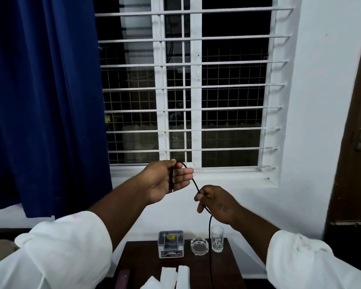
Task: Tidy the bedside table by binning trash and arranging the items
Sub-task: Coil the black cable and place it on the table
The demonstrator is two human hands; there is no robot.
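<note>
A thin black cable [211, 236] runs between both raised hands. My left hand [167, 180] pinches its plug end between thumb and fingers, palm turned up, in front of the window sill. My right hand [216, 203] grips the cable lower down and to the right; from there the cable hangs straight down over the dark wooden bedside table [138, 259]. On the table stand a small clear plastic box [171, 244], a glass ashtray [199, 246] and an empty drinking glass [217, 238]. White folded tissues [175, 276] lie at the front edge.
A dark purple flat object [123, 277] lies at the table's front left. A blue curtain [44, 101] hangs on the left, a barred window [188, 84] is straight ahead, and a brown door [354, 163] stands on the right. White wall behind the table.
</note>
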